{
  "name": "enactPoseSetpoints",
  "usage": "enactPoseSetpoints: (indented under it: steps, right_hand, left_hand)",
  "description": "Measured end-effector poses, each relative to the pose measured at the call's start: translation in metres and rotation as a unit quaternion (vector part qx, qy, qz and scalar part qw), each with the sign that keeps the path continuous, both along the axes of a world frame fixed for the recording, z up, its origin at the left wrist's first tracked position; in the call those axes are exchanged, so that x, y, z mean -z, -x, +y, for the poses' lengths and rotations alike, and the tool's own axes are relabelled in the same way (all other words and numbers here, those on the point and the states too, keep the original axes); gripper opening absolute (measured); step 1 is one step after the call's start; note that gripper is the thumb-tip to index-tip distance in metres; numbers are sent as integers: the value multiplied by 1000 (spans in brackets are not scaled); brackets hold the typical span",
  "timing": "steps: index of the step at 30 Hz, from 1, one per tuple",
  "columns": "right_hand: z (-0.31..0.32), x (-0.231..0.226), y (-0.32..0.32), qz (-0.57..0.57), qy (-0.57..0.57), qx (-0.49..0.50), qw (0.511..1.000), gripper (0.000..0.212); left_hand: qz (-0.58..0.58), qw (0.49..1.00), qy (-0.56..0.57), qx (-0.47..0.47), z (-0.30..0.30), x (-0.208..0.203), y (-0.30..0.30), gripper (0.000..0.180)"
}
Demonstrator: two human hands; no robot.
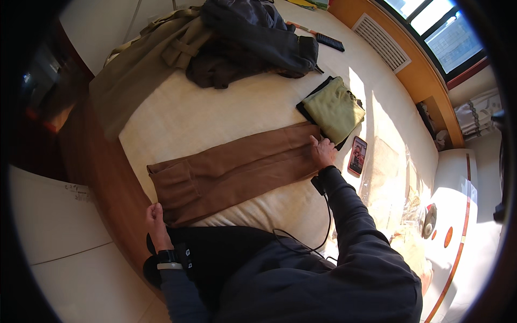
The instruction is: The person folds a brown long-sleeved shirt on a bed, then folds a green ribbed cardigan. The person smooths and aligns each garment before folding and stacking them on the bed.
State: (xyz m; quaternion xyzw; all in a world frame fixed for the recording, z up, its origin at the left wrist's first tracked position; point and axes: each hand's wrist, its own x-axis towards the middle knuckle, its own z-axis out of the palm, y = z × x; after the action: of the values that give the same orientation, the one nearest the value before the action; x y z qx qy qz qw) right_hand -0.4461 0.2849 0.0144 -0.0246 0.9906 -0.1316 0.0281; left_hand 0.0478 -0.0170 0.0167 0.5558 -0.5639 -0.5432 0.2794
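Observation:
A brown garment [237, 171] lies in a long folded strip across the bed in front of me, with creases running along it. Its kind cannot be told from the fold. At its near left corner, my left hand [157, 229] has its fingers closed at the cloth's edge. My right hand [324, 153] is at the opposite end, its fingers bent on the brown cloth. Just beyond that hand sits a small stack of folded clothes, an olive-green piece [335, 107] on top of a black one [306, 111].
A phone [357, 155] lies right of my right hand, near clear plastic packaging [406, 199]. A dark jacket [258, 43] and an olive coat [145, 70] are heaped at the far left. A comb [329, 42] lies behind. The wooden bed edge [116, 188] runs along the left; a cable [301, 245] hangs near my right forearm.

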Motion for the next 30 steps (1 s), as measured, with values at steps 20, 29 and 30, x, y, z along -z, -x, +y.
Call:
enactPoseSetpoints:
  steps: [20, 29, 30]
  right_hand:
    - [-95, -101, -66, -18, 380, -190, 905, 23]
    - [-238, -100, -251, -155, 333, -452, 813, 30]
    - [-251, -88, -274, -220, 313, -470, 796, 37]
  left_hand:
    - [117, 993, 4, 25, 1, -2, 3, 33]
    - [81, 997, -2, 5, 3, -9, 1, 42]
    - [101, 994, -38, 18, 1, -11, 1, 44]
